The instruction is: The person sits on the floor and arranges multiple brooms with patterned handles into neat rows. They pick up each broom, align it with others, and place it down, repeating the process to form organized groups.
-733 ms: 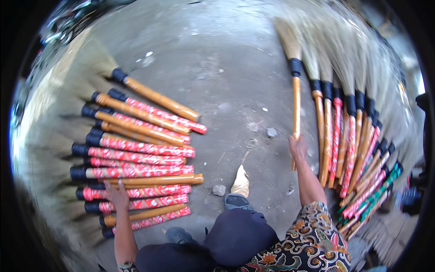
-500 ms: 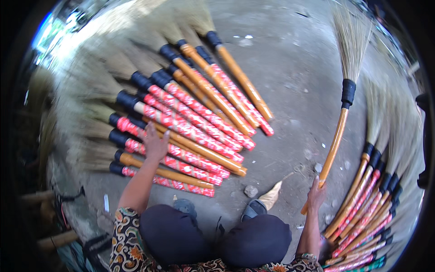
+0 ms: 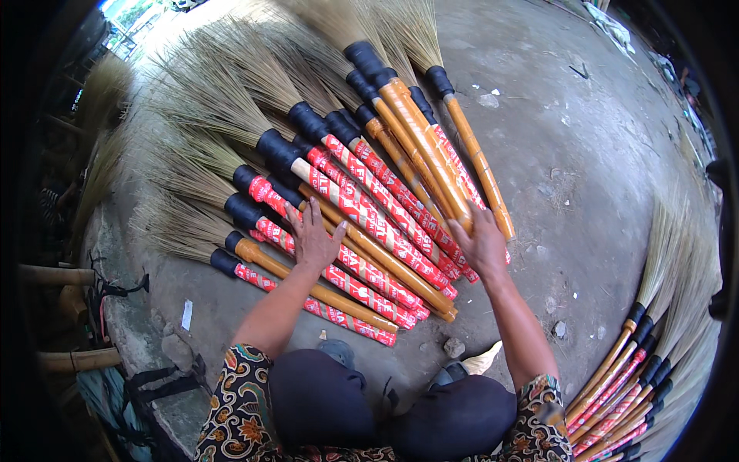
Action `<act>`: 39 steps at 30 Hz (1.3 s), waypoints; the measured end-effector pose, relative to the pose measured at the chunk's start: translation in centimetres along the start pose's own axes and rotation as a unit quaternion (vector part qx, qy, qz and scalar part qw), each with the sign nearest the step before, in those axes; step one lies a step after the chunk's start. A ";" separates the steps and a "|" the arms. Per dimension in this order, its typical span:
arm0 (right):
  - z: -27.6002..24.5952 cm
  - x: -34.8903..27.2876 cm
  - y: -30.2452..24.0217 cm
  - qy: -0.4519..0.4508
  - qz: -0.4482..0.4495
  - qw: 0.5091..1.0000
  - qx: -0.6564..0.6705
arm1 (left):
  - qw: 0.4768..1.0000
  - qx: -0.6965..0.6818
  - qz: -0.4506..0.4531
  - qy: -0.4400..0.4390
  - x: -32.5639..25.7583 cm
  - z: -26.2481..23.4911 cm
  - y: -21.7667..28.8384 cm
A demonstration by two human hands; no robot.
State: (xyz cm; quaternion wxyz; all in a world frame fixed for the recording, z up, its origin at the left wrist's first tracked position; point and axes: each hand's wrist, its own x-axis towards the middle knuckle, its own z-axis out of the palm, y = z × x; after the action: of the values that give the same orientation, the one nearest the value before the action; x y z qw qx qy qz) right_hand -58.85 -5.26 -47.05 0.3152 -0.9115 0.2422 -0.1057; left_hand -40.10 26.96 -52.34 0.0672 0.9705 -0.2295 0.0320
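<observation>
A fan of brooms with black-bound necks and pale bristles lies on the ground ahead of me. Some handles are orange, others wrapped in red-and-white printed film. My left hand (image 3: 314, 240) rests with fingers spread on the red-wrapped and orange handles (image 3: 358, 237) at the near left of the fan. In my right hand (image 3: 485, 246), closed around its lower end, is an orange-handled broom (image 3: 422, 137). That broom lies across the right part of the fan, its bristles blurred. Beyond it is another orange-handled broom (image 3: 481, 165) at the fan's right edge.
A second group of brooms (image 3: 616, 377) lies at the lower right. Near my feet are a stone (image 3: 454, 347) and a dry leaf (image 3: 483, 359). Bamboo poles (image 3: 73, 360) jut in from the left, beside a green cloth (image 3: 108, 404). More bristles (image 3: 104, 85) stand at the far left.
My right hand has brought the orange-handled broom from the right side over to the fan of brooms. My left hand still lies on the handles. The view has shifted.
</observation>
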 end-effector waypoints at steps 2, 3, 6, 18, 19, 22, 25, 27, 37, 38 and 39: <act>3.1 2.3 -1.7 -0.050 -0.058 0.987 -0.138 | 1.000 -0.005 -0.005 -0.005 0.0 -0.1 0.1; 4.6 2.4 -2.4 -0.057 -0.069 0.982 -0.169 | 1.000 -0.009 -0.009 -0.011 0.0 -0.1 0.1; 6.6 3.2 -2.3 -0.110 -0.017 0.980 -0.163 | 1.000 -0.028 0.005 0.007 0.0 0.3 -0.1; -5.7 -18.1 22.1 0.224 0.330 0.912 -0.092 | 0.987 0.125 0.096 -0.023 1.7 3.6 -3.6; -7.9 -22.6 24.9 0.251 0.400 0.876 -0.102 | 0.986 0.134 0.089 -0.039 2.0 3.7 -4.0; -13.6 -36.5 29.7 0.270 0.584 0.686 -0.340 | 0.978 0.150 0.046 -0.136 3.3 3.5 -4.7; -20.8 -49.0 31.6 0.291 0.680 0.590 -0.324 | 0.960 0.187 0.034 -0.205 4.4 2.6 -4.9; -24.6 -55.0 31.9 0.287 0.720 0.509 -0.374 | 0.958 0.170 0.033 -0.226 4.8 2.1 -4.7; -25.0 -56.8 31.8 0.291 0.672 0.644 -0.222 | 0.971 0.134 0.026 -0.195 2.8 -0.3 -2.0; -24.1 -55.5 31.9 0.312 0.666 0.661 -0.153 | 0.969 0.172 0.013 -0.177 2.5 -0.3 -1.8; -22.7 -54.0 31.7 0.337 0.618 0.688 -0.179 | 0.979 0.100 0.024 -0.173 2.1 -0.2 -1.5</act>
State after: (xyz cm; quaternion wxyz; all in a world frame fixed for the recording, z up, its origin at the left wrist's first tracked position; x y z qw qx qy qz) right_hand -125.03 -11.43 -51.34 0.0372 -0.4979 0.8547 -0.1422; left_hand -37.56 27.41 -52.17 -0.0721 0.9574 -0.2562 -0.1120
